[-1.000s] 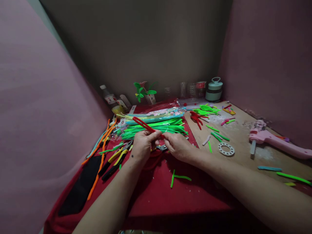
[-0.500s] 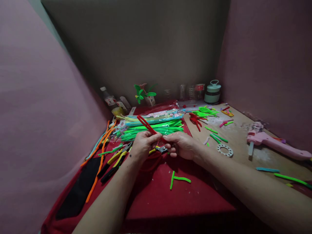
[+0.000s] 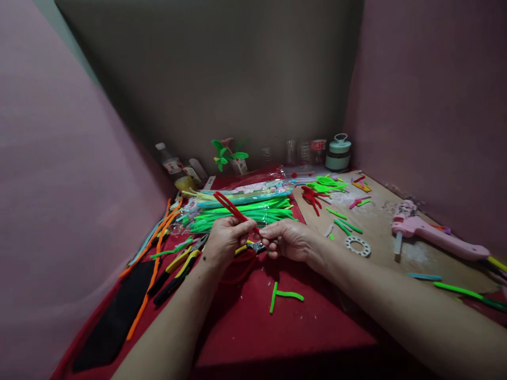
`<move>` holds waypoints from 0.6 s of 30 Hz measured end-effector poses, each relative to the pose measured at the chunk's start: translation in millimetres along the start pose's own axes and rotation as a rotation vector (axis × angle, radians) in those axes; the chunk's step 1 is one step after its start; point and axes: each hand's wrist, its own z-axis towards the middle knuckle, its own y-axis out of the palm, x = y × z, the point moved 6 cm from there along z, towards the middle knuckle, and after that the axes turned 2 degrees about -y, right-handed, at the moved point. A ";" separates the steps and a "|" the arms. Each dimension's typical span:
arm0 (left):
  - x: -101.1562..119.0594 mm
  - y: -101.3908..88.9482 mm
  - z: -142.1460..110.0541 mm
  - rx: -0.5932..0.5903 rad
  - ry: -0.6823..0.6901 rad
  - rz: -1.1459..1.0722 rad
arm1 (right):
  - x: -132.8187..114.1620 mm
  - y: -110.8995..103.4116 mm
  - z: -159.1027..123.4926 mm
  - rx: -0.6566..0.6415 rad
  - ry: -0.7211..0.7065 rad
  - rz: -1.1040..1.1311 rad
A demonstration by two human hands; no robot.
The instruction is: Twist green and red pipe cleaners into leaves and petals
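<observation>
A folded red pipe cleaner (image 3: pixel 228 205) is held up in front of me, its looped end pointing up and to the left. My left hand (image 3: pixel 229 237) pinches it near the middle between thumb and forefinger. At its lower right end, my right hand (image 3: pixel 288 240) has its fingertips closed on it, a short red stretch showing between the hands. Below them, partly hidden, lies a metal-jawed cutting tool (image 3: pixel 256 246). Beside my left wrist rest yellow-and-black pliers (image 3: pixel 182 266). Two short green pipe cleaner pieces (image 3: pixel 274 298) lie on the red cloth nearer me.
Behind my hands lies a clear bag of green pipe cleaners (image 3: pixel 241 214). Orange pipe cleaners (image 3: pixel 158 253) and a black flat object (image 3: pixel 114 316) are at left. A pink glue gun (image 3: pixel 439 237), white ring (image 3: pixel 358 246) and red bundle (image 3: pixel 311 199) are at right. Bottles (image 3: pixel 169 161) stand behind.
My fingertips have moved slightly apart, showing more of the red pipe cleaner between them. Both hands still hold it. The whole view has shifted a little, so things sit further left.
</observation>
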 end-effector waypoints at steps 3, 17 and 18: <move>0.3 -0.6 -0.5 0.009 0.004 -0.006 | -1.3 -0.6 -0.3 0.023 -0.013 -0.046; -8.9 8.3 -2.8 -0.061 -0.050 0.008 | -2.4 -6.6 2.2 0.084 -0.039 -0.019; -9.4 9.6 -3.9 -0.065 -0.056 0.015 | -2.5 -6.4 2.1 0.084 -0.042 -0.013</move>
